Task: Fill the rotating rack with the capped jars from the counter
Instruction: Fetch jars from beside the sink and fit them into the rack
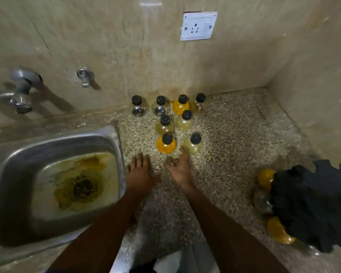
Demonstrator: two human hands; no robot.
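Observation:
Several small glass jars with black caps stand in a cluster on the speckled counter (234,134) near the back wall. The nearest two are a bright yellow jar (166,145) and a pale yellow jar (193,144). Others behind hold clear, pale or yellow contents. My left hand (140,172) lies flat on the counter with fingers straight, just short of the yellow jar. My right hand (178,167) reaches forward, its fingertips close to the pale jar, holding nothing. The black rotating rack (311,205) sits at the right edge, with several jars (265,178) seated along its left side.
A steel sink (55,186) with a stained basin lies left of my hands. A tap (18,95) and a second valve (85,76) project from the tiled wall. A white socket (198,25) is mounted above the jars. The counter ends in a corner at the right.

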